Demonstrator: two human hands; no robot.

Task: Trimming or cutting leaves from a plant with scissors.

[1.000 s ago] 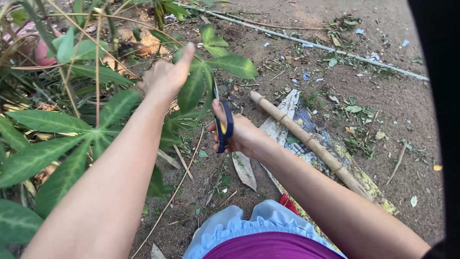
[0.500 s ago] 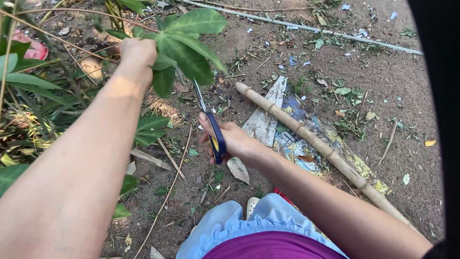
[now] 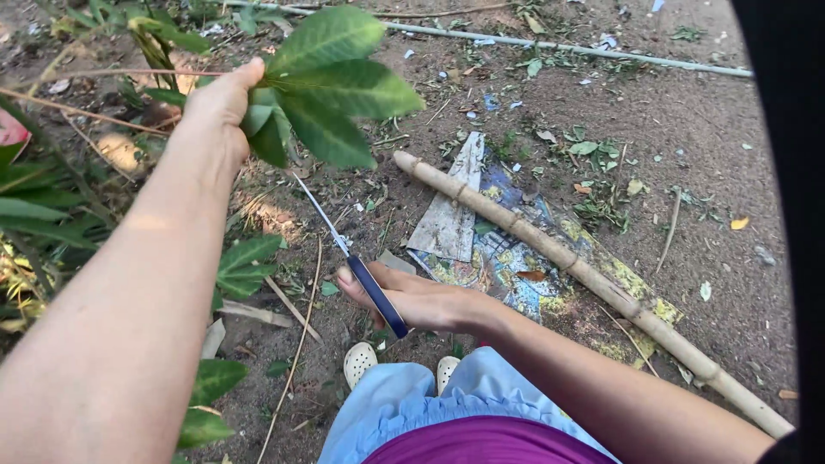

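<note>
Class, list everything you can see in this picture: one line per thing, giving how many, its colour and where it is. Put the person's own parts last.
Leaf cluster: one, green, top centre, held up off the ground.
Scissors: one pair, dark blue handle, silver blades, centre, pointing up-left.
Bamboo pole: one, pale tan, lying diagonally from centre to lower right.
Printed sheet: one, torn, blue and yellow, flat under the pole.
Thin pipe: one, pale, along the top.
Leafy plants: several, green, left edge.
Ground: brown soil with scattered leaf scraps.
Shoes: two, cream, bottom centre.
Clothing: light blue over purple, bottom.
Left hand: grips the leaf cluster.
Right hand: fingers around the scissors.
</note>
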